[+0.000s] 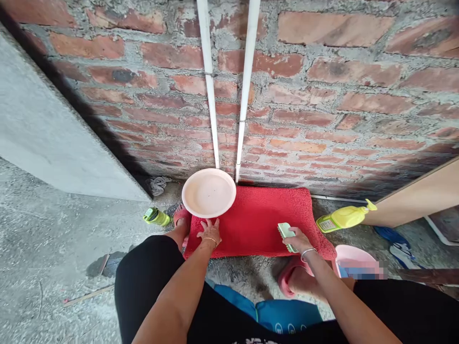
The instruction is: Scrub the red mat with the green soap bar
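A red mat (251,217) with a shaggy surface lies across a low support against the wall. On its left end rests a pale pink basin (209,193), with a few dark specks inside. My left hand (211,233) is just below the basin's near rim, fingers spread over the mat; whether the fingertips touch the basin I cannot tell. Toward the mat's right side, my right hand (298,240) grips a light green scrub brush (287,232), bristles toward the red cloth.
Right of the mat stands a yellow pump bottle (342,218), tilted in view. A pink tub (355,260) with something blue sits by my right leg. A green bottle (156,217) is on the concrete floor at left. Two white pipes (247,71) run down the brick wall (172,105).
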Tool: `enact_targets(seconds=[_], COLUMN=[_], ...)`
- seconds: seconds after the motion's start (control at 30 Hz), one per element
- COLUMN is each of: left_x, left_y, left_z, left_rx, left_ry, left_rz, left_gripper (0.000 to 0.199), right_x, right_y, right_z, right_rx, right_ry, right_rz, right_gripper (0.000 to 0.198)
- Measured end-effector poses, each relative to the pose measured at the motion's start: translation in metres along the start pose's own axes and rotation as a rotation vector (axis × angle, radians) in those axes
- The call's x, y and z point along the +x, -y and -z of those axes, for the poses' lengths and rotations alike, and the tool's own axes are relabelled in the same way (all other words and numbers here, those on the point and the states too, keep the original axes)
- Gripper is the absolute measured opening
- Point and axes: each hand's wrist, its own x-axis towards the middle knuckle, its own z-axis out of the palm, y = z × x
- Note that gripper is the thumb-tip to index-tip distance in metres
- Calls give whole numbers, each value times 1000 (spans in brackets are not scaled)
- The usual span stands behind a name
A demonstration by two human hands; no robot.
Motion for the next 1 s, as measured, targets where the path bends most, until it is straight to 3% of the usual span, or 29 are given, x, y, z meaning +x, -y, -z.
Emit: enact_targets(seconds=[0.13,0.33,0.47,0.57,0.67,0.87,1.0], left_x=[4,10,13,13,13,4,-5], left_y=[3,-1,-9,-15,-19,-34,-49], left_z=[-3,-12,-14,-13,-11,-6,0], left_rx=[-38,8,21,18,14,91,98], left_ry=[-5,33,-5,-31,-66,-167,-177], left_rz=[147,102,124,150,172,75,-97], left_gripper=[112,122,117,97,73,55,53], right_x=[21,33,40,55,71,91,93], right_y=[63,164,200,206,190,150,172], right_z=[-22,-52,-70,-76,-66,-33,-44], right_rx=[-34,-241,-338,-360,-374,-259,-175], right_ry=[123,209,227,246,237,92,53], right_rz=[71,339,437,472,465,-35,73], right_gripper=[59,60,55,55,56,59,59])
